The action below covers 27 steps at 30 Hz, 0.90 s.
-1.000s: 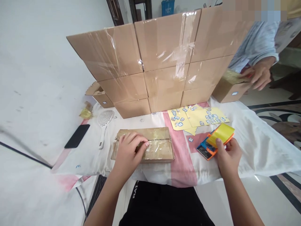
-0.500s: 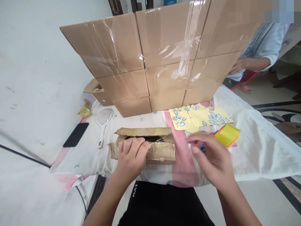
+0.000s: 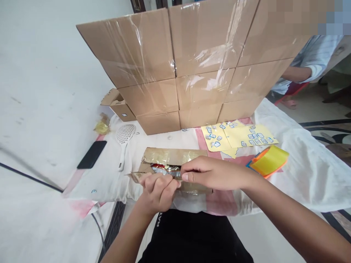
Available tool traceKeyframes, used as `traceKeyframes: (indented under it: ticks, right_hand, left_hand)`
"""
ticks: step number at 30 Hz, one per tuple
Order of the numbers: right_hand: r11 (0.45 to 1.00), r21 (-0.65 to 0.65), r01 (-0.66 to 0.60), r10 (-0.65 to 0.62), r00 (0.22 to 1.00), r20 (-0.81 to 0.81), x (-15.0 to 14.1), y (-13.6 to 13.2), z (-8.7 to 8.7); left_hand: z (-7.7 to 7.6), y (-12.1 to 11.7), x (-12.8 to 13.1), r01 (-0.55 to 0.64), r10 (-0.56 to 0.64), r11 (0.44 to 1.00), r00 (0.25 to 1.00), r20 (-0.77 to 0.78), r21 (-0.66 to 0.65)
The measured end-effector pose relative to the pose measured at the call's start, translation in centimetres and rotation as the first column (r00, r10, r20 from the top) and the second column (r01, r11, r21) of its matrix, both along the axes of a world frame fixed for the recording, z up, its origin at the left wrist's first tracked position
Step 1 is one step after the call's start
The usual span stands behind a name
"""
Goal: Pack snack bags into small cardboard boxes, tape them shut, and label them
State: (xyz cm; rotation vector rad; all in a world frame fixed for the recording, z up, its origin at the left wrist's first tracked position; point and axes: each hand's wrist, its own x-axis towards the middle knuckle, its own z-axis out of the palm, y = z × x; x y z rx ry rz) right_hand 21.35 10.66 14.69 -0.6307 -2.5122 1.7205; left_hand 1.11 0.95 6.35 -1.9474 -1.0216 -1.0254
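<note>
A small, worn cardboard box (image 3: 167, 155) lies at the table's near edge, its top flaps parted. Shiny packets (image 3: 164, 168) in red, silver and gold show through the opening. My left hand (image 3: 160, 191) is closed over the near flap, fingers curled over its edge. My right hand (image 3: 205, 173) reaches in from the right, thumb and fingers closed at the same flap's edge by the opening; the fingertips are partly hidden.
Behind stands a tall taped cardboard panel (image 3: 203, 91). Left are a white slotted skimmer (image 3: 126, 135), a black phone (image 3: 91, 155) and an open box (image 3: 123, 111). Right lie yellow sheets with stickers (image 3: 246, 137) and a yellow-orange pad (image 3: 270, 160). A person's arm (image 3: 297, 74) shows beyond.
My right hand has moved left from beside the box onto its opening. The flaps are spread wider, showing more of the packets. My left hand has stayed on the near flap.
</note>
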Motion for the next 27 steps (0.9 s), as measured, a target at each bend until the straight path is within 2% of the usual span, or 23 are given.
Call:
traceKeyframes:
  ticks: [4, 9, 12, 17, 19, 21, 23, 24, 26, 27]
  right_hand:
    - [0.998, -0.062, 0.008, -0.004, 0.998, 0.06, 0.2, 0.6, 0.2]
    - [0.996, -0.076, -0.051, 0.064, 0.982, 0.178, -0.5, 1.0, 1.2]
    - [0.996, -0.049, -0.077, 0.086, 0.974, 0.21, -1.1, 0.9, 1.6]
    - [0.996, 0.064, -0.063, 0.049, 0.978, 0.205, -1.7, 0.2, 2.0]
    - [0.994, 0.097, -0.057, 0.037, 0.979, 0.198, -1.8, -0.2, 2.2]
    - [0.992, 0.112, -0.06, 0.037, 0.979, 0.2, -2.0, -0.7, 2.5]
    - [0.99, 0.133, -0.052, 0.022, 0.976, 0.215, -2.1, -1.1, 2.9]
    - [0.988, 0.146, -0.042, 0.008, 0.974, 0.227, -2.2, -1.4, 3.1]
    - [0.986, 0.164, -0.036, -0.007, 0.967, 0.256, -2.3, -1.8, 3.4]
    - [0.984, 0.174, -0.045, -0.003, 0.963, 0.269, -2.3, -2.1, 3.4]
  left_hand:
    - [0.0, 0.0, -0.1, 0.039, -0.04, 0.999, 0.998, 0.046, 0.026]
    - [0.3, -0.5, 0.1, 0.064, -0.069, 0.997, 0.992, 0.105, 0.051]
    - [0.1, -0.8, 0.2, 0.057, -0.067, 0.995, 0.99, 0.128, 0.078]
    - [0.0, -1.2, 0.5, 0.004, -0.02, 0.993, 0.99, 0.137, 0.116]
    - [0.2, -1.9, 0.9, -0.042, 0.026, 0.995, 0.985, 0.169, 0.09]
    - [0.4, -3.1, 1.7, -0.069, 0.074, 0.997, 0.966, 0.247, -0.028]
    - [0.4, -4.6, 2.6, -0.038, 0.091, 0.99, 0.906, 0.413, -0.136]
    - [0.2, -5.4, 3.1, 0.001, 0.082, 0.987, 0.85, 0.52, -0.159]
    - [0.0, -6.6, 3.9, 0.097, 0.096, 0.972, 0.671, 0.735, -0.216]
    - [-0.1, -7.0, 4.2, 0.154, 0.141, 0.95, 0.567, 0.811, -0.273]
